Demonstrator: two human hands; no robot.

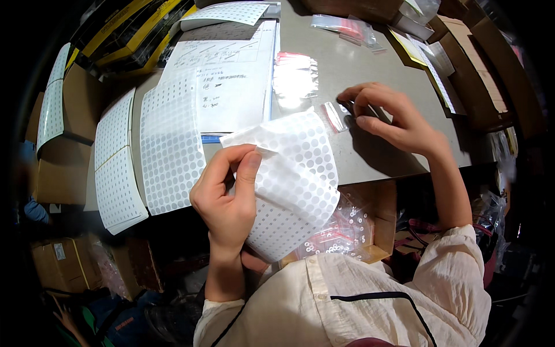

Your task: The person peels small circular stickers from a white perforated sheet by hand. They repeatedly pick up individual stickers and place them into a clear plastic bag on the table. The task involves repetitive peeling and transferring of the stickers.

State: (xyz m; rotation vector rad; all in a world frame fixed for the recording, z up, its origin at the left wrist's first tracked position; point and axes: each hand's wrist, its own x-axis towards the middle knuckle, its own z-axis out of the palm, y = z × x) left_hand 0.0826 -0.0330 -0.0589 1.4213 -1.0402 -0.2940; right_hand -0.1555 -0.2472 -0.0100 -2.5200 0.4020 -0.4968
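My left hand [228, 194] pinches the edge of a bent sheet of round stickers [295, 150] between thumb and forefinger. The sheet carries rows of grey dots and folds over, with smaller printed marks on its lower part. It hangs in front of me over the table edge. My right hand [393, 118] hovers above the grey table, fingers curved and thumb apart, with nothing visible between them. Just left of its fingertips lies a small clear zip bag [333, 118] with a red strip. Below the sheet, a cardboard box [383, 222] contains several zip bags [341, 231] with small white rings.
Left of me lie a dotted sticker sheet [170, 156] and a banded stack of sheets [118, 162]. Behind them rests a handwritten paper [231, 75]. A stack of small bags [295, 78] glares under the light; more bags [350, 29] lie farther back. Cardboard boxes [474, 63] line the right.
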